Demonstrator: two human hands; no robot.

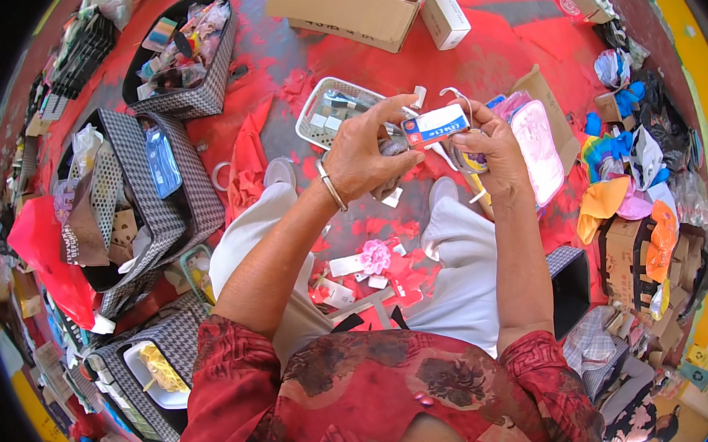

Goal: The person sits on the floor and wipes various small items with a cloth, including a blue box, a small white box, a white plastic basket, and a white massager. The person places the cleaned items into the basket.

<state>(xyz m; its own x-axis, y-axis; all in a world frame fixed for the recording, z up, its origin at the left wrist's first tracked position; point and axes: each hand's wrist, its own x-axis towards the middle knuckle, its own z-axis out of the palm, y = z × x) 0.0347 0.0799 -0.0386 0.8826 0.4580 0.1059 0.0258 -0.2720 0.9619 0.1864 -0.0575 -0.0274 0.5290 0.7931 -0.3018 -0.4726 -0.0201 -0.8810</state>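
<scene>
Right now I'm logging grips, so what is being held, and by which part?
Both hands hold a small red, white and blue card: the left hand pinches its left end, the right hand supports its right end from below.

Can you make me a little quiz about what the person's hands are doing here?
1. True or false: the left hand and the right hand both hold the small red, white and blue card.
2. What is on the left wrist? A) a watch B) a silver bangle C) nothing
3. Fill in: just behind the left hand, on the floor, stands a white plastic ____ with small items in it.

Key:
1. True; the fingertips of both hands pinch it.
2. B
3. basket
</scene>
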